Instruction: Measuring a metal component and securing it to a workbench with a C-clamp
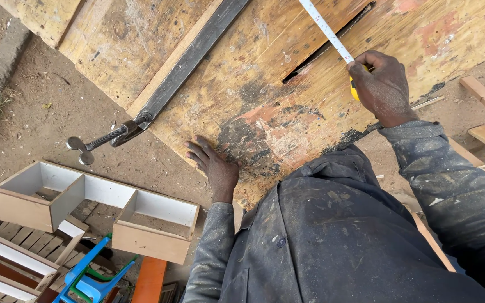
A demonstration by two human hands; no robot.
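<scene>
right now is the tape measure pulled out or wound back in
Pulled out. The white blade runs from the yellow case in the right hand up across the worn wooden board and off the frame's top edge.

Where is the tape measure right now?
In the head view, upper right: the right hand holds the yellow tape measure on the worn board, its white blade running up-left beside a dark slot.

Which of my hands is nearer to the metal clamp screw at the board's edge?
Left. Your left hand rests flat on the board, closer to the clamp screw. Your right hand grips the tape measure, farther away.
</scene>
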